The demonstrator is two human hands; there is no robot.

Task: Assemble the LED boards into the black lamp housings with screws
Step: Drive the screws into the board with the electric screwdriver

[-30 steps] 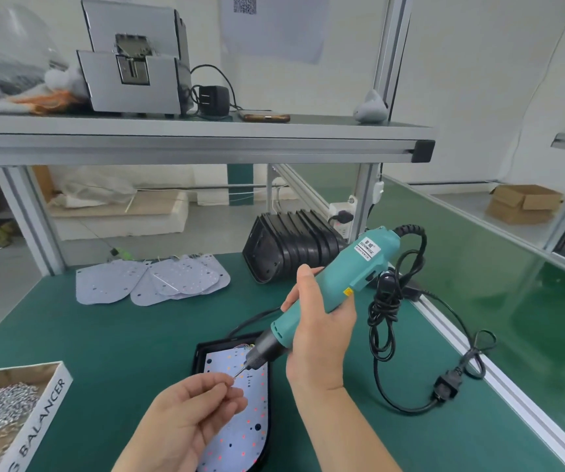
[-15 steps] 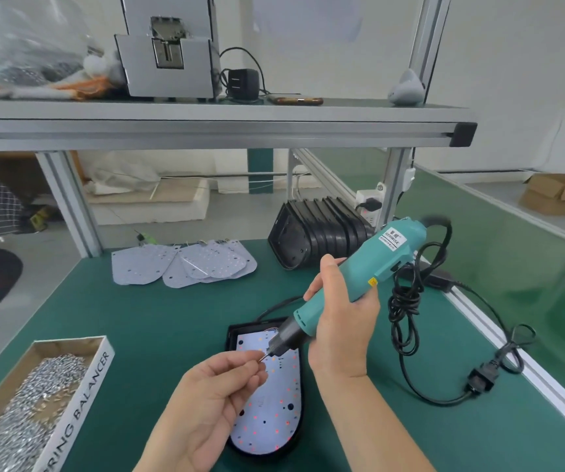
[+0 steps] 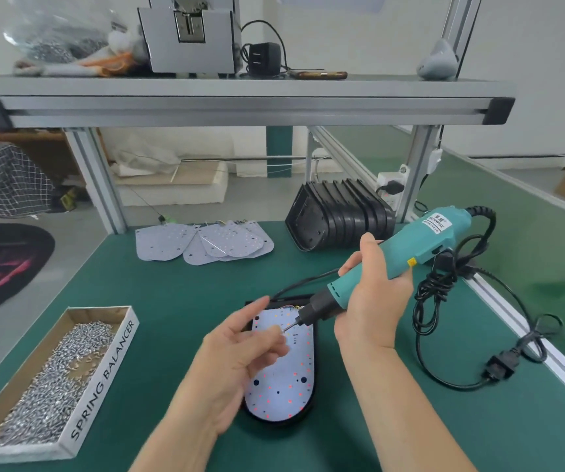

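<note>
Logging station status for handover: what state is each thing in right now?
electric screwdriver: gripped by right hand, tilted
left hand: pinches screw at bit tip
LED board: seated in black housing
screw box: open, nearly full
power plug: unplugged, lying loose
spare housings: nested, on their side

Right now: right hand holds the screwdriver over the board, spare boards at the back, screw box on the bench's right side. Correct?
No. The screw box sits on the bench's left side, not the right; the head view shows it. The rest stands: the right hand holds the screwdriver over the board, spare boards at the back.
</note>
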